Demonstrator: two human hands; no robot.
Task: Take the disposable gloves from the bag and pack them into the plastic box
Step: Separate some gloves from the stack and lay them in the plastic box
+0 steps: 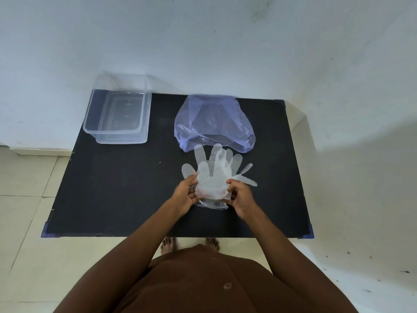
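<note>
I find the thin, translucent disposable plastic gloves [214, 175] limp, light and slippery — out of the bluish plastic bag [214, 123], over the black worktop [117, 181]. My left hand [187, 195] and right hand [240, 196] pinch the cuffs, the surest hold; the clear plastic box [117, 116] stands well apart.

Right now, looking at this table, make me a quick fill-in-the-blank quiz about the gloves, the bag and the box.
1. The gloves are held by ____ hands, the left hand and the right hand.
2. The box holds ____ gloves so far.
3. The bag lies on the table to the ____ of the box.
4. The glove fingers point ____ from the person.

Missing words: both; no; right; away
</note>
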